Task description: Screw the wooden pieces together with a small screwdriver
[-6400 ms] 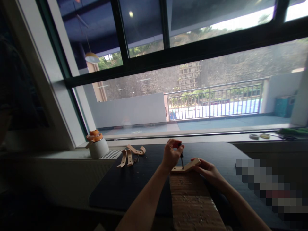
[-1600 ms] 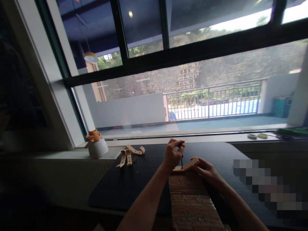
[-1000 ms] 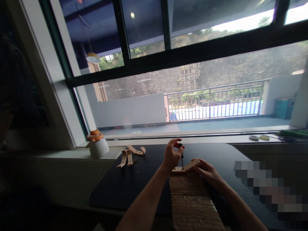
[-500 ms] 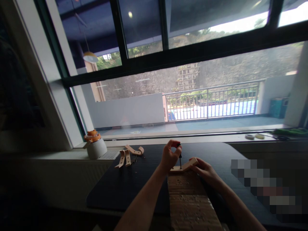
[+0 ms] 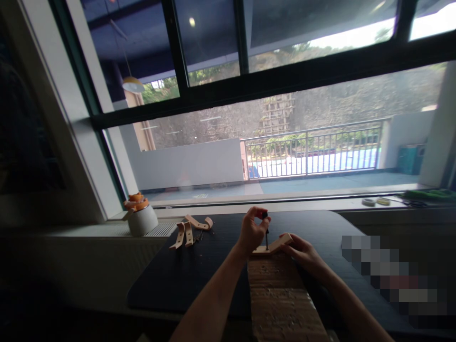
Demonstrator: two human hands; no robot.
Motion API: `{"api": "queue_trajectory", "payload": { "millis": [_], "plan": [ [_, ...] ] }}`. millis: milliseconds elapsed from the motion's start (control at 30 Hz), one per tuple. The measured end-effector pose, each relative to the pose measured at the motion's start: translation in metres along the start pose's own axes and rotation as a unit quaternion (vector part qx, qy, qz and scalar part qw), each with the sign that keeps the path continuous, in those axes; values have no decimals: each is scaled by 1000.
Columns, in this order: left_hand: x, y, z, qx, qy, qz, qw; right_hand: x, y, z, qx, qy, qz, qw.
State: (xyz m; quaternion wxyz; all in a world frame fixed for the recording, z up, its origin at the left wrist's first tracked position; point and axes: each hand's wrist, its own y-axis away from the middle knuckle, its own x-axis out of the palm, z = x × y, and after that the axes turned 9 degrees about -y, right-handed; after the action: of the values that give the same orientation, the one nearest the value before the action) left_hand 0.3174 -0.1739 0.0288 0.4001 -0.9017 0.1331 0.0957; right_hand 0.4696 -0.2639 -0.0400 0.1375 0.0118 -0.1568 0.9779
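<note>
My left hand (image 5: 251, 229) is closed around the dark handle of a screwdriver (image 5: 267, 240), which stands nearly upright. Its tip meets a pale wooden hook (image 5: 262, 250) lying across the far end of a brown ridged board (image 5: 276, 285). On the other side, my right hand (image 5: 301, 249) grips the raised, angled end of that hook between thumb and fingers. Any screw under the tip is too small to make out. Several more wooden hooks (image 5: 188, 233) with dark holes lie to the left, with small screws (image 5: 200, 236) beside them.
The dark table (image 5: 171, 280) has rounded corners and reaches to the window sill. At the left, a grey pot with an orange top (image 5: 142, 218) stands on the radiator ledge. Tape rolls (image 5: 368, 202) lie on the sill at the right.
My left fingers have shifted slightly around the screwdriver handle. The hook, the board and my right hand stay in place.
</note>
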Motion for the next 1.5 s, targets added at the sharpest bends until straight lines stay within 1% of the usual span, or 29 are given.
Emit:
{"api": "queue_trajectory", "payload": {
  "millis": [300, 500, 600, 733, 1000, 1233, 1367, 1500],
  "plan": [
    [0, 1, 0, -2, 8, 10, 1000, -1, -1, -2, -3, 1, 0, 1000],
    [0, 1, 2, 18, -11, 6, 1000, -2, 1, -2, -5, 5, 7, 1000],
    [-1, -1, 5, 33, -32, -10, 999, -1, 1, 0, -5, 5, 7, 1000],
    [-1, -4, 8, 34, -49, -32, 998, 0, 1, 2, -4, 4, 0, 1000],
    [1, -3, 5, 42, -33, -8, 999, 1, 1, 3, -6, 5, -5, 1000],
    [-2, -2, 0, 46, -30, -1, 998, 0, 1, 2, -5, 5, -3, 1000],
    [-1, -2, 1, 48, -39, -2, 998, 0, 1, 3, -7, 5, -5, 1000],
    [0, -3, 2, 45, -62, -20, 997, 0, 0, 1, -7, -1, -6, 1000]
  ]
}}
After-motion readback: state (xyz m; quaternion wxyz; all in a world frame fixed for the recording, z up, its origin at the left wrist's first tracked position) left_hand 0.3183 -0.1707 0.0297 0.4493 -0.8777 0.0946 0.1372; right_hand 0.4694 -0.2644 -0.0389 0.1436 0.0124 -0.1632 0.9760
